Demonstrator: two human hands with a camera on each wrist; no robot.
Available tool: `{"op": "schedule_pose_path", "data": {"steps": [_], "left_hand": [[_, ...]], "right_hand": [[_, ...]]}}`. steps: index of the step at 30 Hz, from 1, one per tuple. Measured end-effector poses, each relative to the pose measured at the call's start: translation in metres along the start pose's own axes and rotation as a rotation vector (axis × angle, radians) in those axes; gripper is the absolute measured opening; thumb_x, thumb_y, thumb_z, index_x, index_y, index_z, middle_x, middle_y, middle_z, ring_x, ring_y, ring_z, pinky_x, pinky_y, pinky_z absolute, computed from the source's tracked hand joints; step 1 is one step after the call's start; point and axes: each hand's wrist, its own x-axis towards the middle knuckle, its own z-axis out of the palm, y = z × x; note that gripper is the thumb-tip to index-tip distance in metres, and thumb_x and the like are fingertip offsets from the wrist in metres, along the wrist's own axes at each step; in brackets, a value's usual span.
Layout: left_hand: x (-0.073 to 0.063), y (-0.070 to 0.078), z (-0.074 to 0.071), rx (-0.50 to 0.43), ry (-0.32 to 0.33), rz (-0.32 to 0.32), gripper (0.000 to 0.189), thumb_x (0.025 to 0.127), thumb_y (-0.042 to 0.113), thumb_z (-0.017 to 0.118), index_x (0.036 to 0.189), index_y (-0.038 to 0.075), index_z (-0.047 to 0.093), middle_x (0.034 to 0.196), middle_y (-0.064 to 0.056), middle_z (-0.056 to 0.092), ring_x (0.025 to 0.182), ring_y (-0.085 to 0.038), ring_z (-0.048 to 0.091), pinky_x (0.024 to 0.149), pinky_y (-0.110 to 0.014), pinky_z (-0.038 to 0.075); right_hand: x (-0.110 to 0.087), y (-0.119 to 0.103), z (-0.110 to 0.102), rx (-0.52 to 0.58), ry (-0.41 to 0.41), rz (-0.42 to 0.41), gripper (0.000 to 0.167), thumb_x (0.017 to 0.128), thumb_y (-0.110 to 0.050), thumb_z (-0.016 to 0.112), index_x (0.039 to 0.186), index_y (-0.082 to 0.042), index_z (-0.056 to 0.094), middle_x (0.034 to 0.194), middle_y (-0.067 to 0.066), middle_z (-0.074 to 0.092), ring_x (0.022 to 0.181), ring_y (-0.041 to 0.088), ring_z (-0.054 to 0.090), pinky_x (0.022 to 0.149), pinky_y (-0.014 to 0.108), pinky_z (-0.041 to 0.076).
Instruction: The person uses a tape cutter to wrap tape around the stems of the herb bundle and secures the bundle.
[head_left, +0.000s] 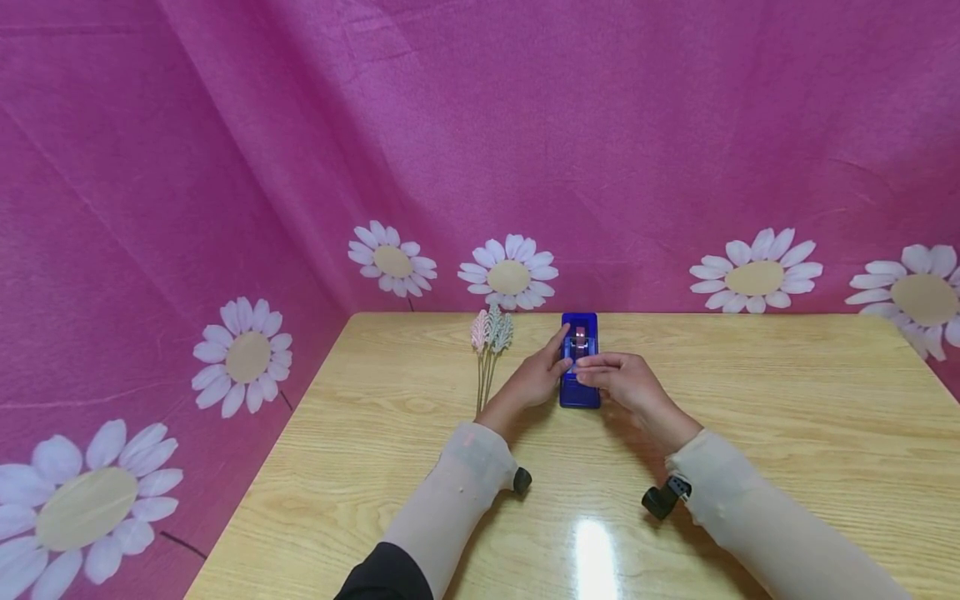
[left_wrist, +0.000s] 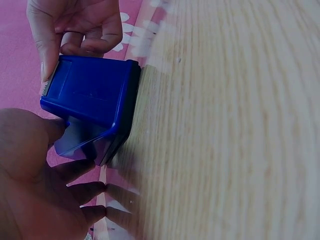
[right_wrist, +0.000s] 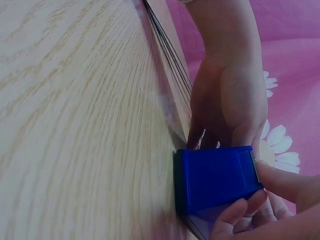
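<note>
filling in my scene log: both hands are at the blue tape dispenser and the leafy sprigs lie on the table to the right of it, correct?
Not quite: the head view shows the leafy sprigs to the left of the blue tape dispenser. The rest holds.

The person's left arm (head_left: 448,502) and right arm (head_left: 757,510) reach forward and slant inward, bringing the wrists fairly near each other. The left hand (head_left: 532,380) holds its thumb apart from its outstretched, spread fingers. Facing it, the right hand (head_left: 633,387) points its thumb forward, with the other fingers bent inward.
</note>
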Motion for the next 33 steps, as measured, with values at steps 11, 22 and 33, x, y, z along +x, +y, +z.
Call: {"op": "schedule_pose_path", "data": {"steps": [11,22,33], "left_hand": [[-0.0009,-0.0007,0.0007,-0.008,-0.002,-0.003,0.062,0.112,0.030,0.041,0.167,0.033,0.012,0.161,-0.011,0.042,0.147,-0.027,0.041,0.122,-0.041,0.031],[-0.0009,-0.0002,0.0011,-0.002,-0.003,-0.004,0.061,0.113,0.031,0.041,0.167,0.033,0.012,0.162,-0.011,0.040,0.148,-0.028,0.041,0.122,-0.042,0.031],[-0.0003,0.0001,0.0010,0.030,0.008,-0.007,0.061,0.113,0.032,0.040,0.167,0.034,0.012,0.162,-0.011,0.041,0.145,-0.030,0.044,0.120,-0.044,0.033]], "right_hand": [[0.0002,-0.0006,-0.0029,-0.002,-0.023,0.004,0.038,0.096,-0.017,0.075,0.126,0.005,0.069,0.108,0.003,0.072,0.080,0.011,0.062,0.073,0.032,0.056],[0.0006,0.0002,-0.0009,0.161,-0.014,0.103,0.026,0.097,-0.016,0.074,0.120,-0.002,0.072,0.093,-0.005,0.073,0.073,0.011,0.063,0.068,0.027,0.054],[0.0000,-0.0068,-0.0026,0.208,-0.021,0.167,0.018,0.095,-0.021,0.077,0.110,-0.012,0.075,0.105,0.000,0.071,0.088,0.015,0.067,0.074,0.028,0.058]]}}
